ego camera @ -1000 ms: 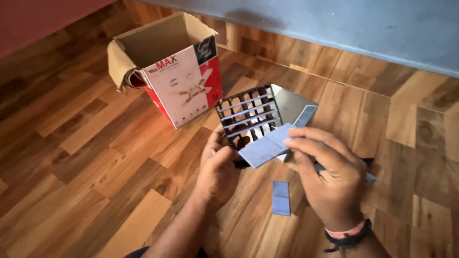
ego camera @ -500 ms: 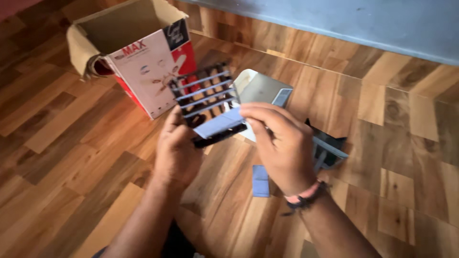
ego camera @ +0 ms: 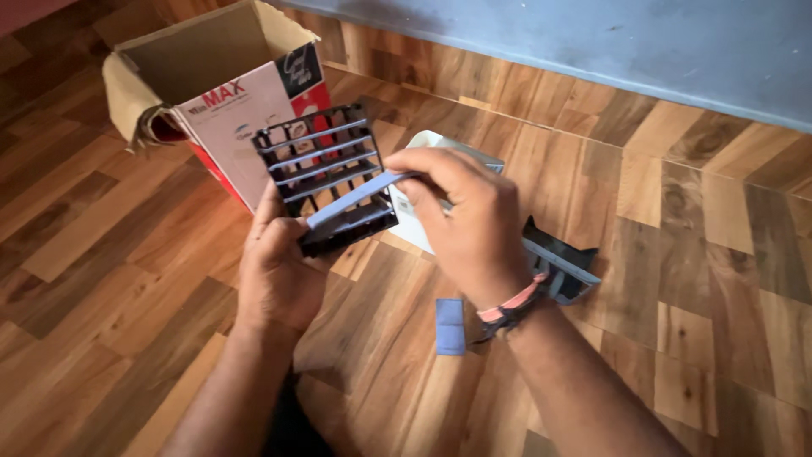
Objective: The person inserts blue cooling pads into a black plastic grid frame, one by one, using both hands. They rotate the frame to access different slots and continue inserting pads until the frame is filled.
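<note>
My left hand (ego camera: 275, 267) grips the lower edge of a black square louvre frame (ego camera: 326, 182) with several grey-blue slats, held upright above the wooden floor. My right hand (ego camera: 465, 224) pinches one loose grey-blue slat (ego camera: 355, 199) and holds it slanted across the lower front of the frame. A pink and dark band sits on my right wrist.
An open cardboard box (ego camera: 211, 101) with a red and white printed side lies at the upper left. A pale grey housing (ego camera: 414, 220) and a dark part (ego camera: 571, 271) lie behind my right hand. A short blue strip (ego camera: 449, 326) lies on the floor. A blue wall runs along the top.
The view has shifted, so box and hands sit differently in frame. The loose slat, earlier held flat near the frame's right side, now lies slanted across the lower front of the frame.
</note>
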